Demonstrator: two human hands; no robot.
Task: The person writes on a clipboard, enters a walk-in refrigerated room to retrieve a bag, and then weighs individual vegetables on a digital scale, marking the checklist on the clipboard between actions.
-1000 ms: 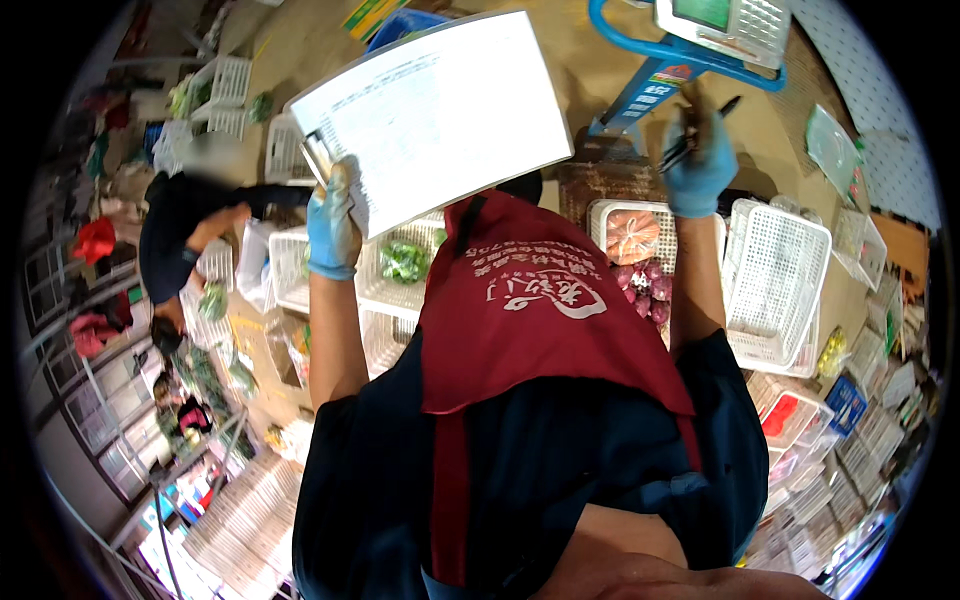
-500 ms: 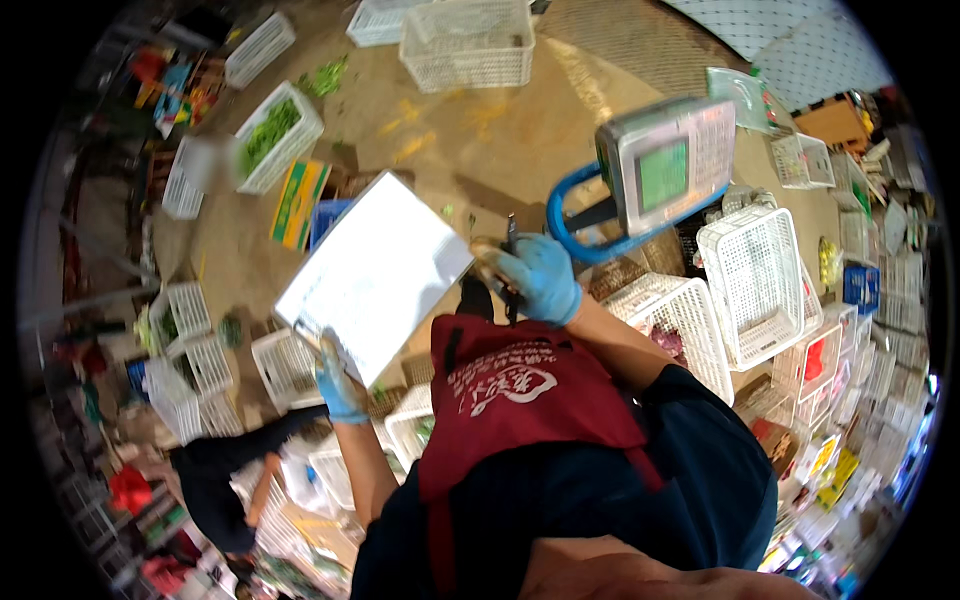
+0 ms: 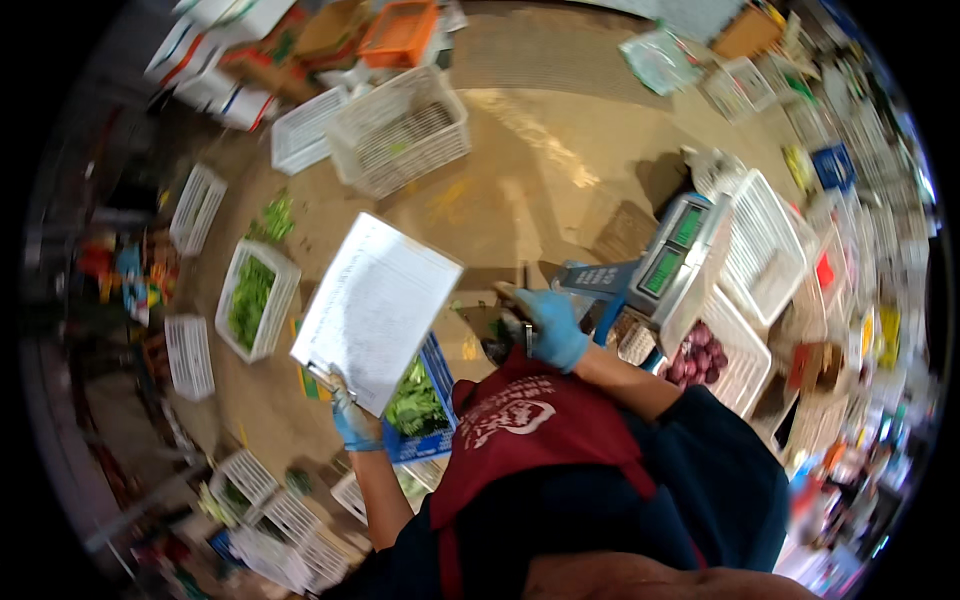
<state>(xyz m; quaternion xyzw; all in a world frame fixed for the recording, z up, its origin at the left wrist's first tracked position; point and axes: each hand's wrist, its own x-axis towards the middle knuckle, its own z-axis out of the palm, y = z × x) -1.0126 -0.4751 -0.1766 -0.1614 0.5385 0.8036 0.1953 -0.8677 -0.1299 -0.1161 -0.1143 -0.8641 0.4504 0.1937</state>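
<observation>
A clipboard with white sheets of paper [image 3: 375,300] is held out in front of me on the left. My left hand [image 3: 354,418], in a blue-and-white glove, grips its lower corner near the clip. In my gloved right hand [image 3: 550,325], closed over my apron's top edge, is a dark pen [image 3: 527,278] pointing upward, apart from the paper. To the right of that hand stands a weighing scale [image 3: 672,258] with lit green displays. Partly under the clipboard is a blue crate [image 3: 437,362] of leafy greens [image 3: 415,400].
A white crate of red onions [image 3: 699,356] sits beside the scale. At left are a white crate of greens [image 3: 250,303] and loose leaves [image 3: 275,215] on the floor. A large pale crate [image 3: 400,135] stands ahead, with boxes behind it. Stacked crates line the right side.
The view has swung, so the scale shows lower and its displays face me. The blue crate's greens and the red onions show more fully. Both hands keep hold of clipboard and pen.
</observation>
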